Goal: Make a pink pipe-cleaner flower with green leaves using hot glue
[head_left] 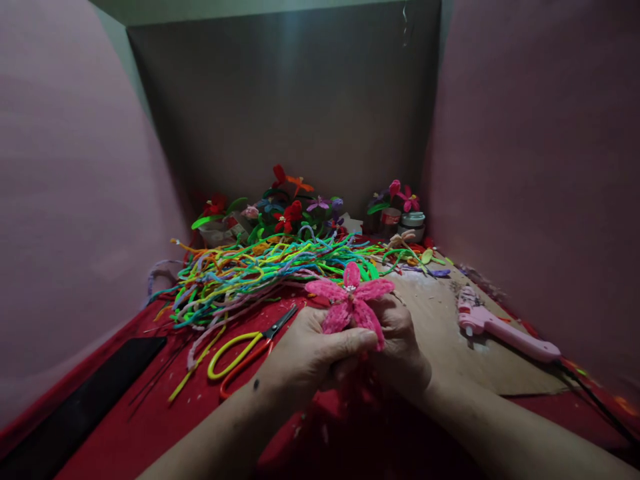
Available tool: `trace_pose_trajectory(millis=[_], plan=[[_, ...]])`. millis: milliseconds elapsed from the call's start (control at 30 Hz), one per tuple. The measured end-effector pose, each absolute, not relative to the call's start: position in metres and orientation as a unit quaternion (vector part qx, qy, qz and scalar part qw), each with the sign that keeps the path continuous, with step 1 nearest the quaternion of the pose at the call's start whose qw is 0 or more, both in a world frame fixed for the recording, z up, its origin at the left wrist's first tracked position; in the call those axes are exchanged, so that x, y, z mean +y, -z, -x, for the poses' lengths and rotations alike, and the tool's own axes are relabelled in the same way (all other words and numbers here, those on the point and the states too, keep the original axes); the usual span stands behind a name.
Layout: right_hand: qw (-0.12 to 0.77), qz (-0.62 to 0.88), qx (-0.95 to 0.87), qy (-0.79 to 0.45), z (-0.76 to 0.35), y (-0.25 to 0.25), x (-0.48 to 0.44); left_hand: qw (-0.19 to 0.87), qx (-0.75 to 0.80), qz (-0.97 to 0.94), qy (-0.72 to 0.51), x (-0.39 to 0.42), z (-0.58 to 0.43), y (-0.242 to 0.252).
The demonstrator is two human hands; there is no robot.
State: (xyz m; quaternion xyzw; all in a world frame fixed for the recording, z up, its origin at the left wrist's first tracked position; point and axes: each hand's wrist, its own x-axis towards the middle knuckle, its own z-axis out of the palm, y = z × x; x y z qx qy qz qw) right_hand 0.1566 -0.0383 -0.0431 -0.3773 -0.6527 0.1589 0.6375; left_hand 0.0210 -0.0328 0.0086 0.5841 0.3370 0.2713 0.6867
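A pink pipe-cleaner flower (351, 292) with five fuzzy petals and a pale center faces me, held up in front of the table. My left hand (327, 343) is closed on it, the thumb lying across beneath the lower petals. Behind the right-hand petals, my right hand (400, 337) is closed too, its fingers partly hidden by the flower. The flower's stem is out of sight behind the hands. Left of my left hand lie scissors (255, 347) with one yellow and one orange handle loop.
A tangled heap of colored pipe cleaners (270, 263) covers the table's middle. A pink glue gun (505, 330) rests on a cardboard sheet (450, 360) at right. A long black object (85, 407) lies at left. Finished flowers (287, 217) and a jar (413, 225) stand at the back.
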Motion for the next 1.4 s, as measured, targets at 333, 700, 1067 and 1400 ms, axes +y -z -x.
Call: trace_pose_trajectory(millis=[333, 700, 1067, 1400], plan=[[0.671, 0.393, -0.609, -0.159, -0.151, 0.027, -0.045, 0.66, 0.329, -0.609, -0.291, -0.021, -0.001, -0.022], [0.681, 0.388, -0.557, -0.277, -0.149, 0.031, -0.045, 0.079, 0.259, -0.802, -0.532, -0.026, -0.01, -0.005], [0.67, 0.407, -0.466, -0.41, -0.156, 0.021, -0.039, 0.185, 0.352, -0.794, -0.46, -0.019, -0.014, 0.005], [0.677, 0.394, -0.406, -0.47, -0.151, 0.028, -0.033, 0.213, 0.368, -0.808, -0.407, -0.018, -0.032, 0.025]])
